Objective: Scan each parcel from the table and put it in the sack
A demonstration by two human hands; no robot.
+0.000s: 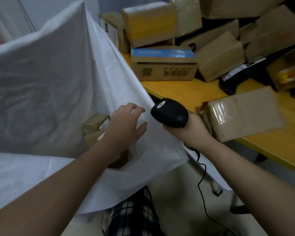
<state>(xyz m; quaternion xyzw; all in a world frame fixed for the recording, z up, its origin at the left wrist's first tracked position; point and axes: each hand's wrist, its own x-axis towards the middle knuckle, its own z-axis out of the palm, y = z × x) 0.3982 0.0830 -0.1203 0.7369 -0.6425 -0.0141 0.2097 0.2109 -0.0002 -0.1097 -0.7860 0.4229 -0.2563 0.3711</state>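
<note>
Left hand (pixel 126 124) hovers over the white sack's (pixel 46 79) mouth, fingers spread, holding nothing. Right hand (pixel 188 128) is wrapped around the black scanner (pixel 169 112). A taped parcel (pixel 243 114) sits at the yellow table's (pixel 186 91) edge, more boxes already in the sack.

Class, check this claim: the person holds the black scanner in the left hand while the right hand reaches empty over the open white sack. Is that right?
The hands are swapped. In the head view the black scanner sits in the right hand, and the left hand reaches empty over the open white sack.
</note>
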